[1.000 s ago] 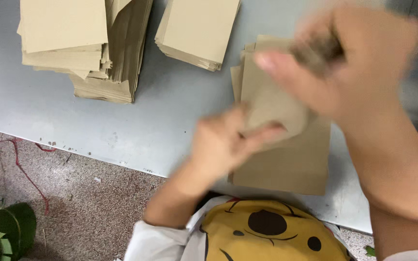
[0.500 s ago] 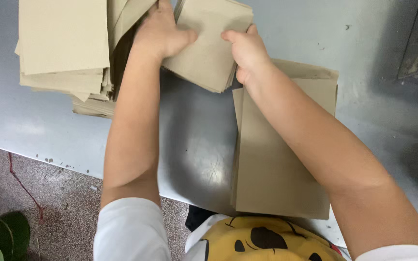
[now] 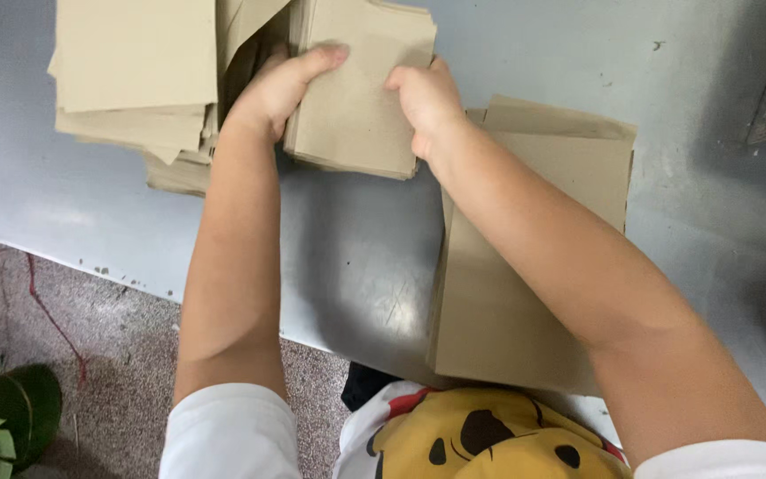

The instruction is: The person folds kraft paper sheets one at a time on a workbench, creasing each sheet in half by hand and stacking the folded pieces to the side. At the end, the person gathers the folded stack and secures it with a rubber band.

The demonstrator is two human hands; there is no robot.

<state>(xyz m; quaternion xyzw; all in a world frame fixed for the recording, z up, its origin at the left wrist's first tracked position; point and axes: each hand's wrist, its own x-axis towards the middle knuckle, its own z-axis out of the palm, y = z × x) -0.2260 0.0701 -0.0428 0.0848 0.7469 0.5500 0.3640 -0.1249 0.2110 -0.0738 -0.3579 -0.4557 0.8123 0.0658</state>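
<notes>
While both hands grip the small stack of brown paper sheets [image 3: 356, 93] at the far side of the grey worktop [image 3: 339, 257] — left hand [image 3: 281, 84] pinching its left edge, thumb on top, right hand [image 3: 425, 102] clamped on its right edge — the lower sheets could fan out or slip, since only the edges are held. Fingers under the stack are hidden, the taller pile [image 3: 135, 80] is cropped at frame top, and the big flat sheet [image 3: 525, 266] is partly covered by the right forearm.
</notes>
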